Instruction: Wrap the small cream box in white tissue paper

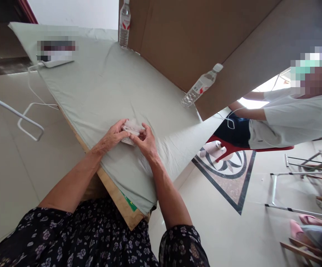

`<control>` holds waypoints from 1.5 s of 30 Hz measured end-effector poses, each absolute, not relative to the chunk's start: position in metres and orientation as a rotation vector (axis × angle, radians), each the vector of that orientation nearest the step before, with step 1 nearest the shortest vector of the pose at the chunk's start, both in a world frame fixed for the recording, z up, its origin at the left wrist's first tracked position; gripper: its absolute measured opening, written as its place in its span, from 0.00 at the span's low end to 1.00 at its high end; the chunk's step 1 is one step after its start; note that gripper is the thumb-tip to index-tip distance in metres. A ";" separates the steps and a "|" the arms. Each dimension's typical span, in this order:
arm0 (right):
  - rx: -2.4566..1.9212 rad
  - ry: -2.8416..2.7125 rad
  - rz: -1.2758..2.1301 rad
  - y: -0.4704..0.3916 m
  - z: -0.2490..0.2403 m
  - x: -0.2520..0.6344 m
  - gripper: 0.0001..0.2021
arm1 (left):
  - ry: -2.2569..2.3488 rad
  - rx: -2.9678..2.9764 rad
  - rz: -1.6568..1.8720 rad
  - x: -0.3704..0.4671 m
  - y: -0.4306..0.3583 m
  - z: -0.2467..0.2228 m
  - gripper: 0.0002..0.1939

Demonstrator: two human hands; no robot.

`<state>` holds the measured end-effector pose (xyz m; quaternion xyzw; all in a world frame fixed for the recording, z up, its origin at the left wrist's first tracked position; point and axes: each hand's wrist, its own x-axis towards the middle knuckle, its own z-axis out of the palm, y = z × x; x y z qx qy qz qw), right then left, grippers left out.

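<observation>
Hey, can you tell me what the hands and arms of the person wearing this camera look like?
The left hand and right hand are ungloved, with no watch or bracelet that I can make out. The left sleeve and right sleeve are loose and black, flowered in pale pink and lilac, ending around the elbows.

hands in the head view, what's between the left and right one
In the head view, a small whitish bundle is held between the left hand and the right hand. Exactly what it is can't be told.
</observation>
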<state>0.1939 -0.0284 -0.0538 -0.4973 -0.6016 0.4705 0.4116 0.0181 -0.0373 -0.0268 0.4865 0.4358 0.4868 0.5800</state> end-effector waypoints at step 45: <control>-1.086 -2.194 0.351 -0.018 -0.021 0.200 0.08 | 1.462 1.557 1.318 0.033 -0.033 -0.053 0.29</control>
